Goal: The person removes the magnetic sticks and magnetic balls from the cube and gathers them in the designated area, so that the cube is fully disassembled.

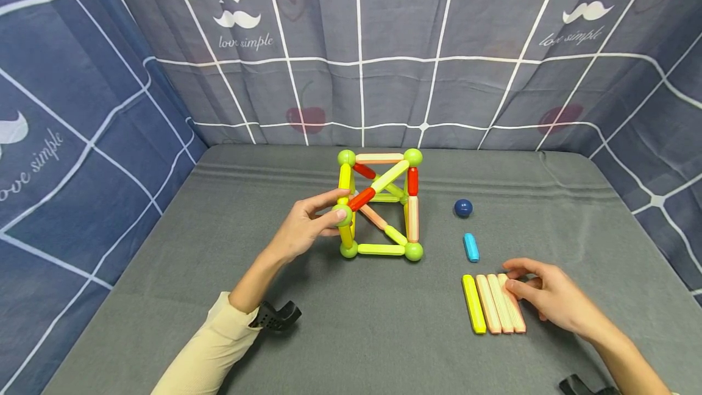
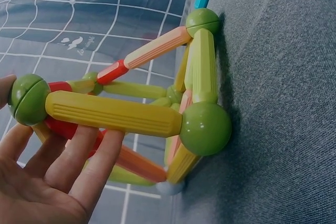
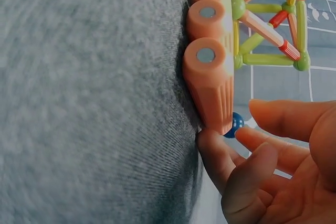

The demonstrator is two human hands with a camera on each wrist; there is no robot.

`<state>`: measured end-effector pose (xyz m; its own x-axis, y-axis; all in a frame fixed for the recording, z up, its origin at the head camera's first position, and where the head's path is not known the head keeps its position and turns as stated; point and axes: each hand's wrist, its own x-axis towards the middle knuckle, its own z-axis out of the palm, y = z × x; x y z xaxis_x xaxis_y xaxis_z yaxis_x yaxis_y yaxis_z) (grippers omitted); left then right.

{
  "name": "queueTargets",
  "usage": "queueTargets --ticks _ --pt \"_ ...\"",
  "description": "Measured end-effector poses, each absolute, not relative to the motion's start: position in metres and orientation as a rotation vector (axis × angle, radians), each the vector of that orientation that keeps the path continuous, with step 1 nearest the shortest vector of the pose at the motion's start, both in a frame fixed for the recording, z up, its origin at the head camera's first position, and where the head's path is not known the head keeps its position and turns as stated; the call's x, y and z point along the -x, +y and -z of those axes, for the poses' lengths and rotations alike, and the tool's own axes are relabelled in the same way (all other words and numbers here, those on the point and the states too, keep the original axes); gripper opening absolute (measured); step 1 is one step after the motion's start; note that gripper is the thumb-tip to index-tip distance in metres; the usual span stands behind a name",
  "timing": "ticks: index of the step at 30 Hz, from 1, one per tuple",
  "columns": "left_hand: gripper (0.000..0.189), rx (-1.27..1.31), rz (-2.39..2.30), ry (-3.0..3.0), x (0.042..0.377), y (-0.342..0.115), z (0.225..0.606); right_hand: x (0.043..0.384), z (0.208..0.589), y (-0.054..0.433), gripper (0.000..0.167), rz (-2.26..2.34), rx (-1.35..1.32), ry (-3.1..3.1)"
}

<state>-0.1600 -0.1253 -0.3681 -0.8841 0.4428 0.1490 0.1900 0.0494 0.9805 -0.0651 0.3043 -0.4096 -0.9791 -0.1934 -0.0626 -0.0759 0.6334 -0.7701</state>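
Observation:
A box-shaped frame of magnetic sticks (image 1: 381,249) and green balls (image 1: 414,252) stands mid-table, its rods yellow, red, peach and lime. At its upper near left corner, my left hand (image 1: 307,224) pinches a green ball (image 2: 29,99), with other fingers behind the yellow rod (image 2: 113,114) below it. My right hand (image 1: 554,297) is at the right end of a row of loose sticks. One fingertip touches the rightmost peach stick (image 3: 210,87) at its side, while the thumb stands apart from it in the right wrist view.
Three other loose sticks lie in that row, a yellow stick (image 1: 474,303) being leftmost. Beyond them are a short blue stick (image 1: 471,247) and a dark blue ball (image 1: 463,208). Patterned cloth (image 1: 395,35) walls the grey table (image 1: 351,334) at the back and sides.

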Motion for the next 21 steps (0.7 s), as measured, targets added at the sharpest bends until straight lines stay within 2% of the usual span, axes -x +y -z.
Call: queueTargets --ticks 12,21 --pt "0.048 -0.649 -1.931 2.137 0.160 -0.125 0.369 0.071 0.396 0.295 0.029 1.188 0.264 2.814" --pt "0.048 -0.648 -1.950 2.121 0.159 -0.125 0.369 0.080 0.371 0.257 0.028 1.397 0.375 2.642"
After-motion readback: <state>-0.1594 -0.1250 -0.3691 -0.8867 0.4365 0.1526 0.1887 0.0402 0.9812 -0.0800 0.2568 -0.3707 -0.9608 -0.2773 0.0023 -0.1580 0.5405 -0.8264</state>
